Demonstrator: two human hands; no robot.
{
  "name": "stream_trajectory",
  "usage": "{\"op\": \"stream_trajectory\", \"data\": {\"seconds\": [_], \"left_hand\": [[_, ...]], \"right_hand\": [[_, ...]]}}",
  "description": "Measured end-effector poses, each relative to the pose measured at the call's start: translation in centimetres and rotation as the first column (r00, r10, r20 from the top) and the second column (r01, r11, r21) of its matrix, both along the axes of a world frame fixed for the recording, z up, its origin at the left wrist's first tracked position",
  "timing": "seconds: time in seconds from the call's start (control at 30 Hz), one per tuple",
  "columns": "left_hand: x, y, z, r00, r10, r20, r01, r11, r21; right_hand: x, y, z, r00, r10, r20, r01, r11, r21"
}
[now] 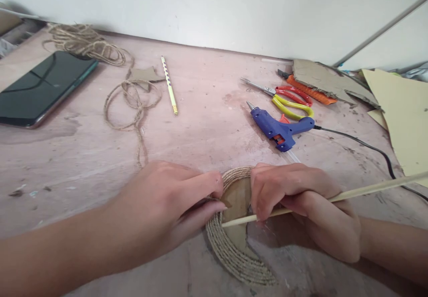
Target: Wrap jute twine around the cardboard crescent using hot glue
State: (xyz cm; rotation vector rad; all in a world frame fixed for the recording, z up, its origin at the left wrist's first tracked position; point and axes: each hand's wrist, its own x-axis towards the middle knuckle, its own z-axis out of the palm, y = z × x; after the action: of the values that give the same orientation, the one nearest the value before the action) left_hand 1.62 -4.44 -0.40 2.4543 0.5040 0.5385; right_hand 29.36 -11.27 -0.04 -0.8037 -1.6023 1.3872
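The crescent [237,261] lies at both hands, on the table [200,141]. Your left hand [180,199] pinches twine [213,197] nearly shut; your right hand [297,194], fingers curled, grips the stick [239,220] slantwise. Beyond are glue gun [277,128], then scissors [292,98].

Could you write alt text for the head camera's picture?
Two bare hands, left and right, work at a crescent-shaped cardboard piece covered partly in brown twine; the right holds a thin wooden stick. Beyond lies a blue glue gun.
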Motion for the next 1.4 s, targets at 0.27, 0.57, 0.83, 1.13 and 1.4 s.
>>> {"op": "stream_trajectory", "data": {"seconds": [0.27, 0.57, 0.83, 1.13, 1.4], "left_hand": [[-0.01, -0.21, 0.07, 1.000, 0.024, 0.004, -0.024, 1.000, 0.002], [0.21, -0.13, 0.06, 0.999, 0.031, -0.012, -0.031, 0.999, -0.022], [-0.09, -0.28, -0.23, 0.999, 0.018, -0.029, -0.019, 1.000, -0.017], [0.02, -0.22, -0.35, 0.999, 0.028, -0.016, -0.028, 0.999, -0.020], [0.04, -0.29, -0.25, 1.000, 0.027, -0.003, -0.027, 1.000, 0.007]], "right_hand": [[-0.04, 0.15, 0.21, 0.999, 0.032, 0.042, -0.033, 0.999, 0.015], [0.14, -0.05, 0.26, 1.000, -0.017, -0.003, 0.017, 0.997, -0.076], [-0.03, 0.02, -0.19, 0.999, 0.004, 0.037, -0.005, 1.000, 0.015], [0.07, -0.20, -0.08, 1.000, -0.017, 0.000, 0.017, 1.000, -0.018], [-0.12, -0.18, -0.27, 0.999, -0.016, 0.047, 0.016, 1.000, 0.009]]}}
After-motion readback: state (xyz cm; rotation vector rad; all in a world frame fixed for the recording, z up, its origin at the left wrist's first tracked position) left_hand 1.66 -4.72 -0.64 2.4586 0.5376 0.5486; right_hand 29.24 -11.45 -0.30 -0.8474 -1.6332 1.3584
